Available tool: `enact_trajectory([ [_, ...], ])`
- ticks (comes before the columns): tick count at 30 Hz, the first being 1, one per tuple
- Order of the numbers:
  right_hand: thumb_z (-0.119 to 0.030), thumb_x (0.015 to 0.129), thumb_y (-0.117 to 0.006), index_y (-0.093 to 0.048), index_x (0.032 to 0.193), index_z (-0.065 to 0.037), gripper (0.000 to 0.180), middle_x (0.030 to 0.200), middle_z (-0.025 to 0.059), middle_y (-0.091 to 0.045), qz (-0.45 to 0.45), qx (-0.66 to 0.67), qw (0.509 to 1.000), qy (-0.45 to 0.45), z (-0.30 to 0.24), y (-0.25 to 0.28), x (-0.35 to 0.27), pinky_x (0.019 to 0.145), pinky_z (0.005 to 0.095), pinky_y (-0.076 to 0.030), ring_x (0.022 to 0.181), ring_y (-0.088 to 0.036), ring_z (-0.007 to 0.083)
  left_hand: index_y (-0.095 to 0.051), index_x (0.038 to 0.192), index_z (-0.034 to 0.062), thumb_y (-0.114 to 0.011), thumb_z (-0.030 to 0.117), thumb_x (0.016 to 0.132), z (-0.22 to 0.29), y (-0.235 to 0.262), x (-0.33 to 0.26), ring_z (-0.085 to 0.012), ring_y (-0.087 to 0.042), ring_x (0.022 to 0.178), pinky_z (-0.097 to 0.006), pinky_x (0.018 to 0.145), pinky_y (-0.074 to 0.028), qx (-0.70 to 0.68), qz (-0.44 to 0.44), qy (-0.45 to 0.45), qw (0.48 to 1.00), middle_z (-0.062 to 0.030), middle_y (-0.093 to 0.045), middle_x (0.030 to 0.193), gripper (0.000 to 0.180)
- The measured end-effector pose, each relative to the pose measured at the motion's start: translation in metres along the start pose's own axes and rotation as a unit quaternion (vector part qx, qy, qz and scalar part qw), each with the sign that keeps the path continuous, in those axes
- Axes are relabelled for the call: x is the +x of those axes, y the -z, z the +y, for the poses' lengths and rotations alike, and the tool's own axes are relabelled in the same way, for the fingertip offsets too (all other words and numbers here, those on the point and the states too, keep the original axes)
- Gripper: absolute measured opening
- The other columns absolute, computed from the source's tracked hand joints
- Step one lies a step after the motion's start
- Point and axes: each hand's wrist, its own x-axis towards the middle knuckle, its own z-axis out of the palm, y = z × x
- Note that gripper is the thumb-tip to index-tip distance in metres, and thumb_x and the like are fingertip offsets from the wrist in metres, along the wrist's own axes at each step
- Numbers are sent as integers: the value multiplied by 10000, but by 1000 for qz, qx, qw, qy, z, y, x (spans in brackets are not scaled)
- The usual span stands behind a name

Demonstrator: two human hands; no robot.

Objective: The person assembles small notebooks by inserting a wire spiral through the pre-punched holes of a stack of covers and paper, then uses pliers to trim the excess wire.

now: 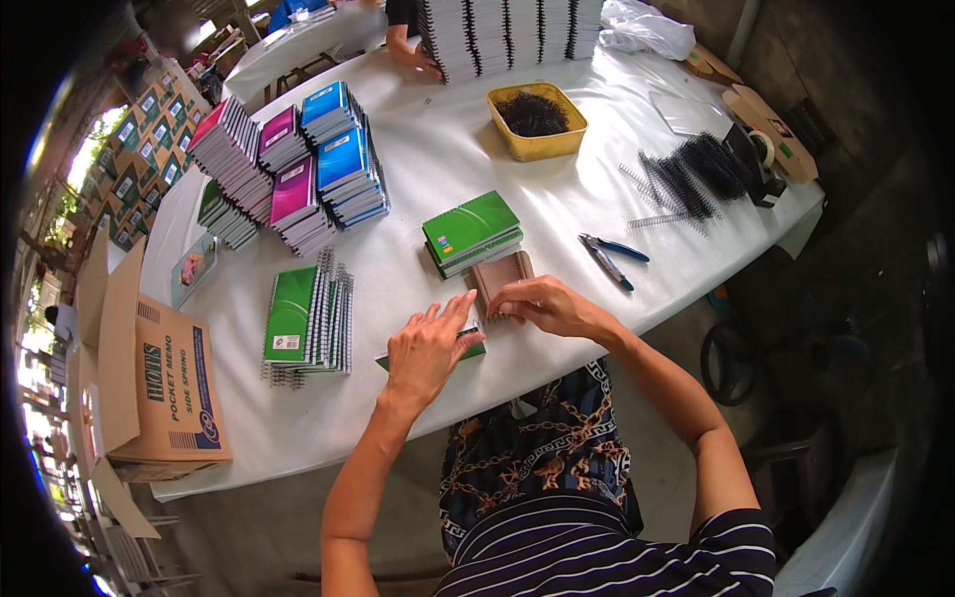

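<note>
My left hand (426,346) lies with its fingers stretched out on a small green-covered notebook (476,350), which it mostly hides. Just right of it, my right hand (545,303) has its fingertips pinched together at the near edge of a brown block (502,271). What the pinch holds, perhaps a spiral wire, is too small to tell. Behind the block is a short stack of green notebooks (473,227). Spiral-bound green notebooks (290,313) lean in a row to the left.
Blue-handled pliers (609,261) and a heap of black wire spirals (696,174) lie right. A yellow basket (537,147) holds more spirals. Colored notebook stacks (298,189) and a cardboard box (164,383) stand left. Tall notebook stacks (507,40) are at the back, beside another person's hand (423,62).
</note>
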Motion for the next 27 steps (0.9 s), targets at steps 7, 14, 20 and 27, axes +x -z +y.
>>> enact_trajectory([
  [7,-150,920,-589,-553,1035,-53,155,828,158,-634,-9,-167,986,14,-22,-6,4,717,466,-472,824,-632,333,-474,1415,221,-654,437,838,-2,-2,-2,-315,-653,1052,-403,777,-559,6,1,-7,1000,-102,-678,1143,642],
  [14,-162,907,-604,-551,1057,-46,197,862,137,-620,-11,-273,960,62,-36,-12,2,742,446,-495,875,-616,325,-482,1406,221,-678,396,842,2,4,-4,-295,-680,996,-402,725,-582,-27,-28,15,999,-44,-670,1183,622],
  [20,-142,879,-620,-553,1022,-18,200,859,147,-619,5,-268,958,100,-41,-16,8,738,447,-504,871,-625,347,-575,1297,179,-672,364,860,2,15,-4,-269,-683,975,-410,750,-575,-57,-89,39,994,-28,-638,1253,484],
  [27,-164,917,-595,-593,977,-33,144,891,150,-599,-91,-149,985,-12,-49,-3,13,772,439,-472,910,-586,364,-523,1358,237,-603,469,883,5,31,-4,-284,-695,882,-427,698,-578,-39,-187,19,981,-25,-657,1214,535],
])
